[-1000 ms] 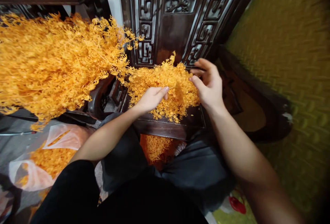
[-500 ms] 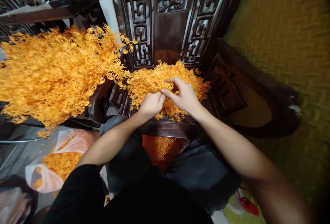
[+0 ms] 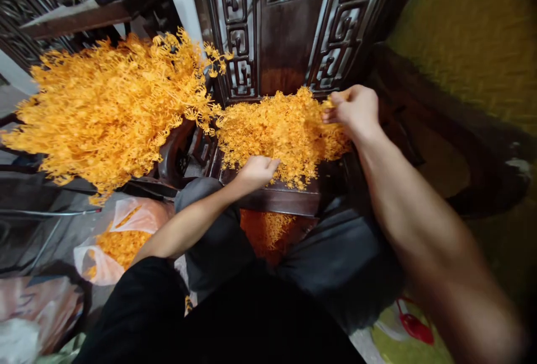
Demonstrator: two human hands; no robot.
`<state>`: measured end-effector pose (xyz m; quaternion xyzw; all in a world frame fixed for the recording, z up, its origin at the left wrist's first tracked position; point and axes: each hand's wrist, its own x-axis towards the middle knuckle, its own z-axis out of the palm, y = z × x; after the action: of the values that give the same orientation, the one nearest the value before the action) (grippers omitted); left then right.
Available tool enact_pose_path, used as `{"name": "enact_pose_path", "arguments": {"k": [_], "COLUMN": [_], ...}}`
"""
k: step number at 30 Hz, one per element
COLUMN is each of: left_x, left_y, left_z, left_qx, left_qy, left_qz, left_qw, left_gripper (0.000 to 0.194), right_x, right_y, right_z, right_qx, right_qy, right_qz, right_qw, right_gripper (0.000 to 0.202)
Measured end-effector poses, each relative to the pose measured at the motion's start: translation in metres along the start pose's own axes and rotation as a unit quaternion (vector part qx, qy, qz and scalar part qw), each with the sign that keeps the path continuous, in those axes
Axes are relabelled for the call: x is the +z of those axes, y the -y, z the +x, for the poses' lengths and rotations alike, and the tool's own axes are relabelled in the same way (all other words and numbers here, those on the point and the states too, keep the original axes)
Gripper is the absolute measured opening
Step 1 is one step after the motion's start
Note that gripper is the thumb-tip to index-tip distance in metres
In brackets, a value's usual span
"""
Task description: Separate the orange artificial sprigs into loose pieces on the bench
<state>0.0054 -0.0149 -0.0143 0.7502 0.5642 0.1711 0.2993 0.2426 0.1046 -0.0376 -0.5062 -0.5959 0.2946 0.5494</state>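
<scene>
Hands in orange sprigs

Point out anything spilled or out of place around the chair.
Some orange sprigs lie below the front edge of the dark wooden chair seat, apart from the small pile the left hand and right hand are working. They look fallen. More sit in a plastic bag on the floor.

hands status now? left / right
Left hand: closed, pinching the orange sprig pile.
Right hand: closed on an orange sprig.
</scene>
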Motion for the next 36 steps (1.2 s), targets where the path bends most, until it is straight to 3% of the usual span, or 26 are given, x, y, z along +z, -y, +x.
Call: {"name": "enact_pose_path", "arguments": {"k": [1,3,5,9,12,13,17,21,23,25,28,30,32,34,36], "left_x": [-0.003,-0.011,-0.020,-0.028,-0.028,-0.028,-0.030,-0.032,-0.032,-0.031,-0.028,-0.026,-0.023,-0.019,-0.014], "left_y": [0.002,0.003,0.003,0.003,0.003,0.003,0.002,0.004,0.006,0.005,0.000,-0.005,-0.011,-0.016,-0.019], "left_z": [-0.001,-0.001,0.000,-0.001,-0.004,-0.005,-0.005,-0.004,-0.004,-0.005,-0.005,-0.006,-0.007,-0.007,-0.007], "left_qx": [-0.006,-0.017,-0.021,-0.018,-0.006,-0.003,-0.003,0.005,0.016,0.022,0.011,0.008,0.014,0.010,-0.004], "left_qy": [0.000,-0.015,-0.034,-0.058,-0.056,-0.056,-0.060,-0.060,-0.064,-0.060,-0.012,0.034,0.065,0.066,0.049], "left_qz": [-0.014,-0.058,-0.104,-0.117,-0.112,-0.116,-0.123,-0.129,-0.136,-0.185,-0.387,-0.524,-0.598,-0.623,-0.622], "left_qw": [1.000,0.998,0.994,0.991,0.992,0.992,0.991,0.990,0.989,0.981,0.922,0.851,0.798,0.779,0.782], "left_gripper": [0.054,0.052,0.050,0.052,0.052,0.052,0.052,0.053,0.054,0.054,0.052,0.050,0.051,0.051,0.053], "right_x": [-0.005,-0.008,-0.002,0.013,0.018,0.018,0.020,0.019,0.018,0.019,0.027,0.037,0.049,0.059,0.063], "right_y": [-0.006,-0.007,0.005,0.034,0.040,0.038,0.021,-0.001,-0.004,0.003,0.033,0.057,0.076,0.090,0.097], "right_z": [0.003,0.000,-0.010,-0.020,-0.013,-0.011,-0.001,0.007,0.007,0.000,-0.027,-0.054,-0.078,-0.093,-0.098], "right_qx": [0.080,0.173,0.191,0.213,0.246,0.245,0.211,0.157,0.128,0.056,-0.084,-0.107,-0.121,-0.141,-0.160], "right_qy": [0.007,0.091,0.160,0.158,0.140,0.138,0.154,0.196,0.157,0.082,0.006,-0.007,0.030,0.053,0.040], "right_qz": [0.045,0.116,0.171,0.268,0.299,0.295,0.248,0.215,0.153,0.062,-0.045,-0.046,-0.040,-0.042,-0.051], "right_qw": [0.996,0.974,0.953,0.926,0.911,0.913,0.933,0.944,0.967,0.993,0.995,0.993,0.991,0.988,0.985], "right_gripper": [0.027,0.024,0.020,0.018,0.011,0.011,0.056,0.067,0.070,0.073,0.066,0.060,0.060,0.057,0.048]}}
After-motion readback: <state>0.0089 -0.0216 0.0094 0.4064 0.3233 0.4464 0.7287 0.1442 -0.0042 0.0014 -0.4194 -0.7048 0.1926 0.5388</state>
